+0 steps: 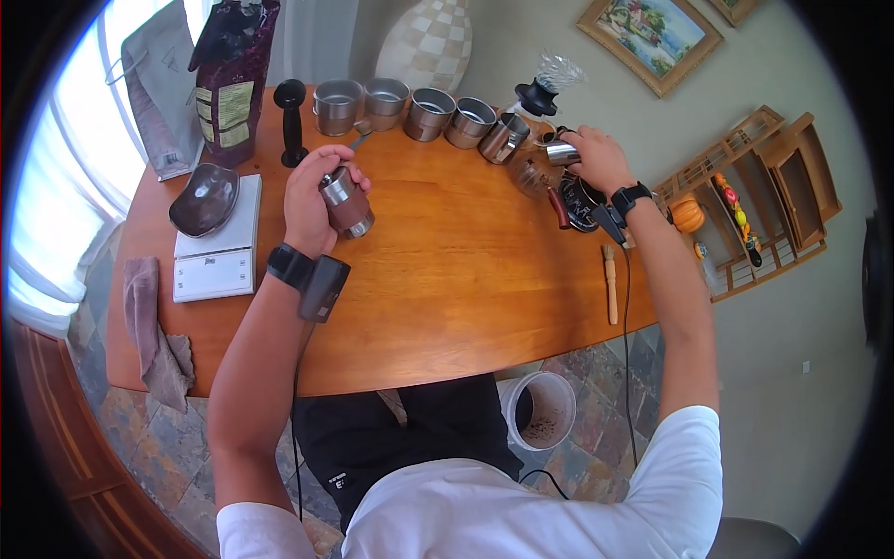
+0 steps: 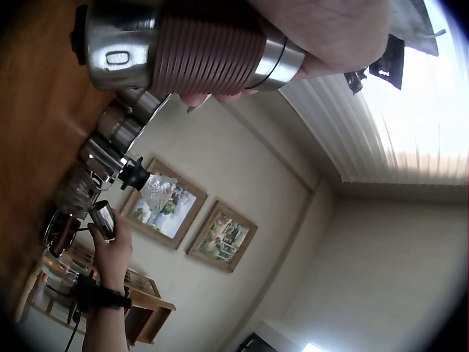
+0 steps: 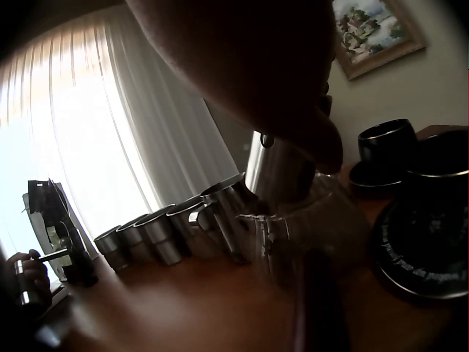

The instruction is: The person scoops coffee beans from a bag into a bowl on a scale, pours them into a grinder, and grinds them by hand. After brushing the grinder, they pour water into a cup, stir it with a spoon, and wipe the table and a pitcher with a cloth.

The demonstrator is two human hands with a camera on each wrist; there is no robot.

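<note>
My left hand grips a hand coffee grinder, steel with a brown ribbed band, tilted over the table's left half. Its ribbed side fills the top of the left wrist view. A thin metal piece with a rounded end shows just beyond the left fingers. At the back right, my right hand holds a small steel cylinder by its side. In the right wrist view the cylinder overlaps the rim of a glass carafe with a dark reddish handle. The cylinder's inside is hidden.
Several steel cups and a steel pitcher line the back edge. A white scale bears a dark bowl at left, near a cloth and bags. A brush lies at right; a bucket stands below.
</note>
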